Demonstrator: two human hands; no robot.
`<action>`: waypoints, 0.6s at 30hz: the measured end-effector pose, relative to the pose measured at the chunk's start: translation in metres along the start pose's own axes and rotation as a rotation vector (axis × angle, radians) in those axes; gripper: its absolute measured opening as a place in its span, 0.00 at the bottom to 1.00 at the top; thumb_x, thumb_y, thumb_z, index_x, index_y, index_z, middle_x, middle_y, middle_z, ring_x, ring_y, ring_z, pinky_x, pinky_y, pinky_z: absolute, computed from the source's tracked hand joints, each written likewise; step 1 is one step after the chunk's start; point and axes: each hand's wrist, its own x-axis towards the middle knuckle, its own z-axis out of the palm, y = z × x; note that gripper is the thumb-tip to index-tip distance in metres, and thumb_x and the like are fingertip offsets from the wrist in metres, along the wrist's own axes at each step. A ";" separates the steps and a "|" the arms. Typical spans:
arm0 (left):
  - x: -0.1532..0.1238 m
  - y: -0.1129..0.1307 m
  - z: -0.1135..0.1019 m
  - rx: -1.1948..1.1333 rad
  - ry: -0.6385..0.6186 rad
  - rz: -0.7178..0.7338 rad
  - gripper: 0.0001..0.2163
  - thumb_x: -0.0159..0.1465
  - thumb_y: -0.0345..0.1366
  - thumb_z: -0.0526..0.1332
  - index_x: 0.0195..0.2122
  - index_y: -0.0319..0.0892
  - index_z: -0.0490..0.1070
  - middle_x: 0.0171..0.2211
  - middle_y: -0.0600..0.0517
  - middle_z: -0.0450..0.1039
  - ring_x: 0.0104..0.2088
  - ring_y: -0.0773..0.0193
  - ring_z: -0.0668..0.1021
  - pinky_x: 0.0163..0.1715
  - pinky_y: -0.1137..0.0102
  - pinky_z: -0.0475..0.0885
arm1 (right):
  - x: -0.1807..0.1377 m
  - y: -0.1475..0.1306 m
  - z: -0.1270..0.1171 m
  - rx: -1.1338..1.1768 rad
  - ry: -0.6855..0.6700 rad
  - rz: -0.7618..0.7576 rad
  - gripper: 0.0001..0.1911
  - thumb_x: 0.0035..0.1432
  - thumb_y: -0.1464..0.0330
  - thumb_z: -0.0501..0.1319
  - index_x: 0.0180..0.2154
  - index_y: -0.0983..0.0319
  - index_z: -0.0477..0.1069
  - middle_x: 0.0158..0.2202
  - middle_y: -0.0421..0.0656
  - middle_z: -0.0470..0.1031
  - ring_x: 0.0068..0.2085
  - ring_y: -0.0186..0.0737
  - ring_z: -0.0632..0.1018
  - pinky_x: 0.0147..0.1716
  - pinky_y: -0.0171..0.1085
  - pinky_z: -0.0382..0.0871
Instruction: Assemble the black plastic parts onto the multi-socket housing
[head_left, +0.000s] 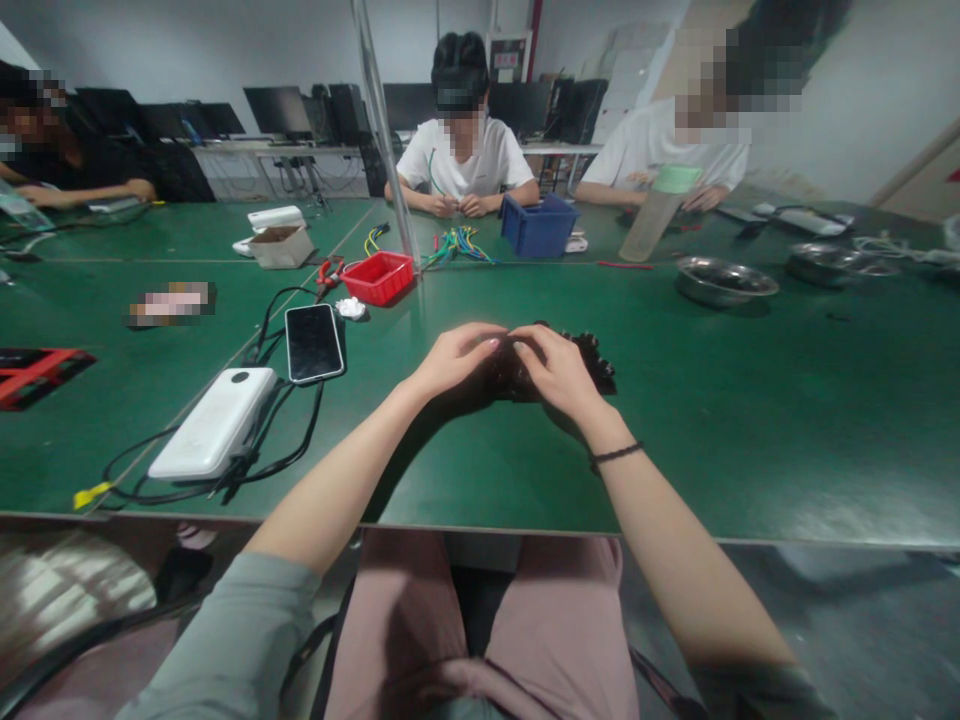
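A low heap of small, dark, glossy parts [596, 362] lies on the green table in front of me; their kind is too blurred to name. My left hand [459, 360] curves along the heap's left side, fingers stretched out and thumb apart from them. From the right, my right hand [556, 368] reaches over the heap, its fingers loosely bent and apart. The fingertips of both hands almost meet above the dark parts. Neither hand visibly lifts anything. Part of the heap is hidden under my right hand.
To the left lie a phone [314, 343], a white power bank [214, 423] and black cables. Farther back are a red tray [379, 278], red-handled pliers [328, 276], a blue bin [538, 227] and coloured wires [461, 243]. Metal bowls [724, 282] and a bottle [654, 220] stand right. Co-workers sit around.
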 end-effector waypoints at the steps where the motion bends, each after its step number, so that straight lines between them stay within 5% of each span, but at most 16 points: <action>1: 0.000 0.000 0.000 -0.004 0.001 0.004 0.17 0.64 0.46 0.59 0.49 0.42 0.75 0.49 0.46 0.76 0.51 0.58 0.77 0.55 0.61 0.69 | 0.000 0.000 0.000 0.000 0.001 -0.001 0.11 0.64 0.67 0.53 0.42 0.60 0.72 0.43 0.48 0.78 0.44 0.47 0.77 0.47 0.46 0.69; 18: 0.000 0.005 -0.001 0.020 0.002 -0.015 0.16 0.65 0.47 0.58 0.44 0.40 0.77 0.44 0.47 0.78 0.47 0.58 0.78 0.52 0.63 0.70 | 0.000 -0.001 0.001 0.019 -0.008 -0.014 0.09 0.64 0.68 0.52 0.41 0.61 0.71 0.42 0.48 0.78 0.44 0.46 0.78 0.47 0.44 0.70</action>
